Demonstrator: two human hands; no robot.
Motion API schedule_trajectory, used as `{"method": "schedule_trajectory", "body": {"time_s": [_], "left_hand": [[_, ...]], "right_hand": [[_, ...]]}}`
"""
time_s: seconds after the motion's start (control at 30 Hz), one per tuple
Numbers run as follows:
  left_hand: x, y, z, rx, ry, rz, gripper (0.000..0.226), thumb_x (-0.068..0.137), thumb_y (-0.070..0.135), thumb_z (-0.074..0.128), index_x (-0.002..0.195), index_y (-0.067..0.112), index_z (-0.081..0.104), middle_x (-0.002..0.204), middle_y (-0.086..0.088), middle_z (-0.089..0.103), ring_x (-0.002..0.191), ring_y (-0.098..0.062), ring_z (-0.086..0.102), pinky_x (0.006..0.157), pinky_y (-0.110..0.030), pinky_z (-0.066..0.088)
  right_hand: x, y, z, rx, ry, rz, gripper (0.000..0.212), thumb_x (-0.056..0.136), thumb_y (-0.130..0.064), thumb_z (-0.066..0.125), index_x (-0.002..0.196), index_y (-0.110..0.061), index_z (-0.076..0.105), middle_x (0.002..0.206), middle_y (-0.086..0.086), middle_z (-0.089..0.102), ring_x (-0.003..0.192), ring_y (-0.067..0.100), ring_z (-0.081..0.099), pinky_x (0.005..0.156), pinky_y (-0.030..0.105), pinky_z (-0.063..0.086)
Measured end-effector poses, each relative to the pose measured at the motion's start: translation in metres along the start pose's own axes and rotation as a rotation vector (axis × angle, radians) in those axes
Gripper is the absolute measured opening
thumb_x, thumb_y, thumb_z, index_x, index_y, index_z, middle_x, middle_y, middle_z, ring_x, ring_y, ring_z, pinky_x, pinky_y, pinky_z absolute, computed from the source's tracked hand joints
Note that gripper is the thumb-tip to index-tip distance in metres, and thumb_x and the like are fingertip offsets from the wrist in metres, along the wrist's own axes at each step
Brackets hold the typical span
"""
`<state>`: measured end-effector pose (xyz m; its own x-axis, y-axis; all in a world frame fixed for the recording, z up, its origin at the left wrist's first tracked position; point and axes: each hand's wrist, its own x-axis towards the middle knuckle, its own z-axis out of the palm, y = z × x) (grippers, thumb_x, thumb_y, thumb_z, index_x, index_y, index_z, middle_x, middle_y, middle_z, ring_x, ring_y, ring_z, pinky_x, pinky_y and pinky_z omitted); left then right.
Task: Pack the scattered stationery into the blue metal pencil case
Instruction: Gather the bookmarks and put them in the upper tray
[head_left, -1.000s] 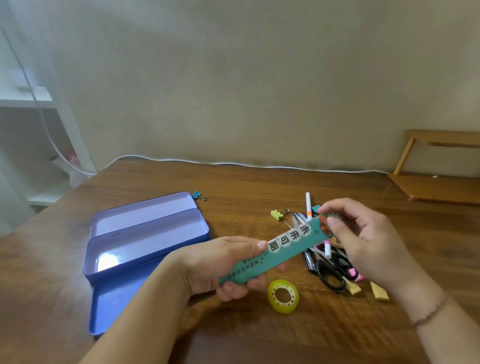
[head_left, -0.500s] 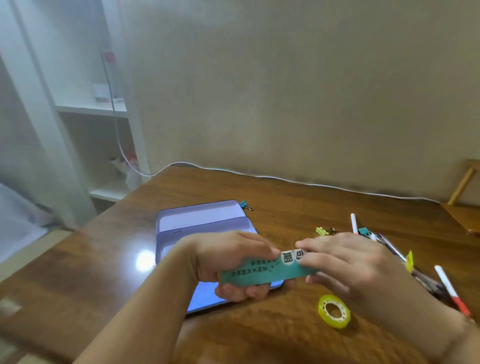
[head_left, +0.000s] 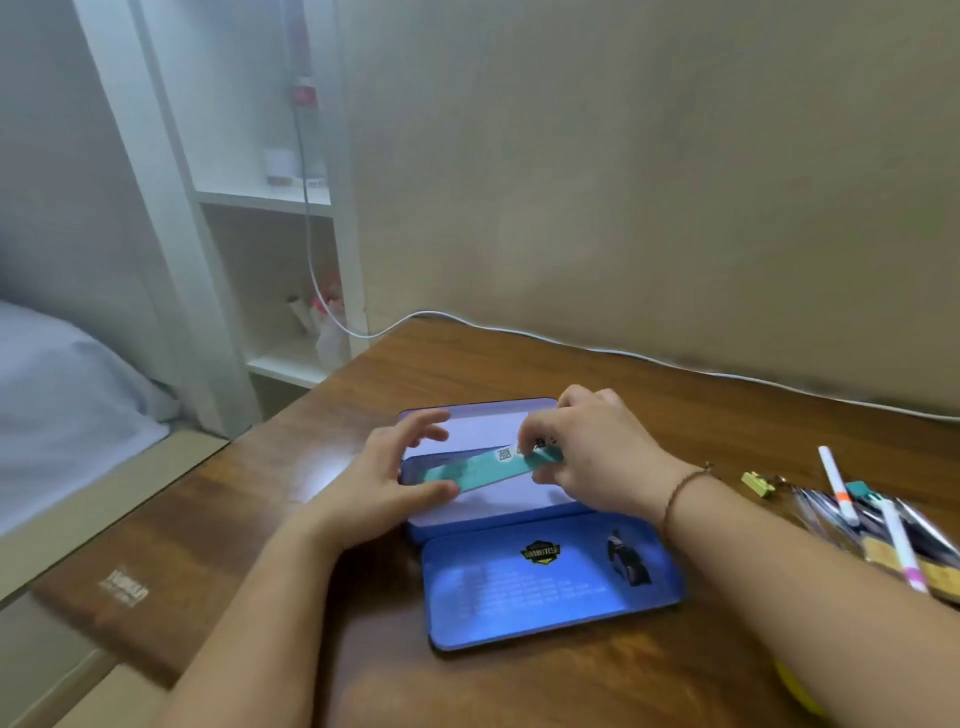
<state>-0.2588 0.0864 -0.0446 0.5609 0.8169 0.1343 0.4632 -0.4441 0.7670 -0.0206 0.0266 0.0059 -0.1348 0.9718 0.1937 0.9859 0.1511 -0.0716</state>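
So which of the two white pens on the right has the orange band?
The farther white pen, lying nearer the blue pencil case; the closer white pen has a pink band near its tip instead.

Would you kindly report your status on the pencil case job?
Left hand open, thumb touching teal pack. Right hand pinches its other end. Pack slanted over the open blue pencil case. Nothing blocking; pens lie at right.

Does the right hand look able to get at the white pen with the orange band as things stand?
Probably yes, once freed: the right hand pinches a teal flat strip over the blue metal pencil case; the white pen with the orange band lies uncovered to its right.
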Motion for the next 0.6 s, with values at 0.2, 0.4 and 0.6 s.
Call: {"method": "schedule_trajectory", "body": {"time_s": [0.2,0.4,0.6], "left_hand": [[0.001,-0.003,0.005,0.147,-0.098,-0.016,0.097,0.048,0.069,0.076,0.132,0.067,0.026,0.132,0.023,0.043,0.130,-0.010,0.035,0.114,-0.037,0.029],[0.000,-0.001,0.006,0.219,-0.077,-0.004,0.101,0.055,0.059,0.078,0.138,0.061,0.021,0.133,0.023,0.041,0.129,-0.013,0.033,0.109,-0.031,0.027],[0.000,0.001,0.006,0.192,-0.082,0.001,0.102,0.052,0.060,0.077,0.139,0.059,0.022,0.130,0.023,0.042,0.126,-0.013,0.039,0.111,-0.040,0.035]], "right_hand": [[0.014,-0.010,0.022,-0.060,-0.055,-0.082,0.019,0.083,-0.036,0.062,0.102,-0.036,0.059,0.081,-0.012,0.050,0.100,0.015,0.047,0.093,0.035,0.033],[0.009,-0.004,0.022,-0.044,-0.025,-0.114,0.022,0.081,-0.041,0.067,0.102,-0.036,0.066,0.112,-0.014,0.056,0.105,0.015,0.050,0.088,0.032,0.038],[0.008,0.002,0.020,-0.143,0.035,-0.103,0.023,0.082,-0.049,0.062,0.098,-0.033,0.067,0.100,-0.011,0.062,0.098,0.014,0.055,0.074,0.030,0.032]]}}
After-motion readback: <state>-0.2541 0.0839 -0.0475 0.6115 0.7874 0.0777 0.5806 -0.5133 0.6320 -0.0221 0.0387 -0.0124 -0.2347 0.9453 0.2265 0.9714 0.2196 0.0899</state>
